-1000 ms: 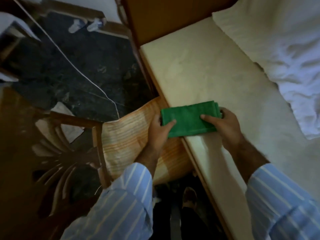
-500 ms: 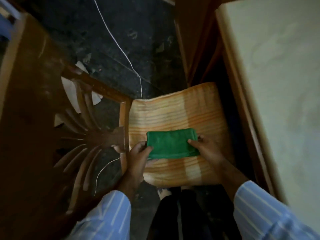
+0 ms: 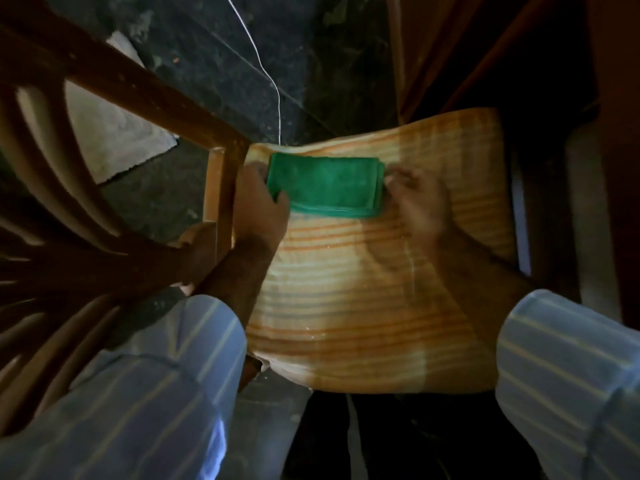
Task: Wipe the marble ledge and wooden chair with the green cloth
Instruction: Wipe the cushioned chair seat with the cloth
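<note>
The folded green cloth lies flat on the far part of the wooden chair's striped orange seat. My left hand grips the cloth's left end, thumb over its near corner. My right hand holds the right end with its fingertips; it is blurred. The chair's dark wooden backrest with curved slats rises to the left of the seat. The marble ledge is out of view.
Dark stone floor lies beyond the chair, crossed by a thin white cable. A pale mat shows through the backrest. Dark wooden furniture stands close on the right. My dark trousers are below the seat's near edge.
Both hands carried the green cloth off the marble ledge, left and down onto the chair seat, then pushed it toward the seat's far edge. The view swung from ledge to chair.
</note>
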A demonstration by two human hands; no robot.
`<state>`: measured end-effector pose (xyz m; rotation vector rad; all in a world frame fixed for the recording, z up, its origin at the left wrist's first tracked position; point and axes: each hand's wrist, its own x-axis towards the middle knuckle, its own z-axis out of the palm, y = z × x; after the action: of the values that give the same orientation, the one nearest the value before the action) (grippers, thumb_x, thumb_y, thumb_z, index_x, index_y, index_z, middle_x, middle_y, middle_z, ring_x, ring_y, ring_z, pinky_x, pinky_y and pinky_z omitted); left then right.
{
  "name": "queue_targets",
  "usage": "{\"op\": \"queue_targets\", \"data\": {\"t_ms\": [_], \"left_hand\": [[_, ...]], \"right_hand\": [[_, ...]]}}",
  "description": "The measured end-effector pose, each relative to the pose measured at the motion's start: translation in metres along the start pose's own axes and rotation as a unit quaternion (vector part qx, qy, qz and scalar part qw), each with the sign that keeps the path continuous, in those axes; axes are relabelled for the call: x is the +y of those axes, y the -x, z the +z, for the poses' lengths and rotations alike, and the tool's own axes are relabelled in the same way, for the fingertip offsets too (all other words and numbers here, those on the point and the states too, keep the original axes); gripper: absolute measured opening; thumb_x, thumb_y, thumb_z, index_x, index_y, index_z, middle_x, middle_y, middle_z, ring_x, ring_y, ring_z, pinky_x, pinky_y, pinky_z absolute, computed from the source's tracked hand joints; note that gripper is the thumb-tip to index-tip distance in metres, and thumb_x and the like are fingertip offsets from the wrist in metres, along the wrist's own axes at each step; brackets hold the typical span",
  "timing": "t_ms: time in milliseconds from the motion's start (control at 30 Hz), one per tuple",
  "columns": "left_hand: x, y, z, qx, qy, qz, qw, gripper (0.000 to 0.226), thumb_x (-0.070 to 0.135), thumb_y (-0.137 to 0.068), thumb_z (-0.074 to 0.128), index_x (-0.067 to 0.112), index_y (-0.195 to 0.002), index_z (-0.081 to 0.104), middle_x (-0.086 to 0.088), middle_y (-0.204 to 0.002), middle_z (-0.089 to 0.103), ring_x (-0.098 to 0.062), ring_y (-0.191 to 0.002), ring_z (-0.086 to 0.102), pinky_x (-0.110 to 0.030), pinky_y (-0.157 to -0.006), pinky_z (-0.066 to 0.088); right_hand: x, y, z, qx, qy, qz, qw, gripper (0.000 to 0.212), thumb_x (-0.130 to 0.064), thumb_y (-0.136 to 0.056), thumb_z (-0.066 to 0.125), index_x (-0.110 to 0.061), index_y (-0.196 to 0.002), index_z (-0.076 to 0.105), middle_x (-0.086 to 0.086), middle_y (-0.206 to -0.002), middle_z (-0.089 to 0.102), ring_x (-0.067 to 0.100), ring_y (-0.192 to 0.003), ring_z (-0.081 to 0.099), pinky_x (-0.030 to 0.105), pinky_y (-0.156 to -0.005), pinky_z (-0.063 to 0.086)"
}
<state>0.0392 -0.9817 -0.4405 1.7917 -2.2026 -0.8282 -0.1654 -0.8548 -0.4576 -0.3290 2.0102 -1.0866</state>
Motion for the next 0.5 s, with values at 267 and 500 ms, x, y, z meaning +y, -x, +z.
{"op": "queue_targets", "data": {"t_ms": [267, 500], "left_hand": [[-0.005, -0.002, 0.037, -0.203, -0.261, 0.323, 0.887, 0.074, 0.049, -0.100, 0.048, 0.017, -0.161, 0.020, -0.003, -0.170, 0.013, -0.026, -0.156, 0.011, -0.052, -0.126, 0.008], [-0.009, -0.017, 0.048, -0.154, -0.234, 0.321, 0.905, 0.061, 0.020, -0.101, 0.053, 0.026, -0.157, 0.031, 0.006, -0.166, 0.028, -0.019, -0.154, 0.021, -0.050, -0.126, 0.011]], "right_hand": [[0.078, -0.003, -0.078, 0.117, 0.504, -0.208, 0.830, 0.060, -0.045, -0.109, 0.036, -0.021, -0.164, 0.039, 0.014, -0.174, 0.031, 0.040, -0.162, 0.026, 0.055, -0.130, 0.016], [0.101, -0.012, -0.075, 0.188, 0.527, -0.272, 0.783, 0.058, -0.051, -0.112, 0.026, -0.033, -0.167, 0.027, 0.008, -0.176, 0.028, 0.035, -0.163, 0.025, 0.052, -0.129, 0.018]]}}
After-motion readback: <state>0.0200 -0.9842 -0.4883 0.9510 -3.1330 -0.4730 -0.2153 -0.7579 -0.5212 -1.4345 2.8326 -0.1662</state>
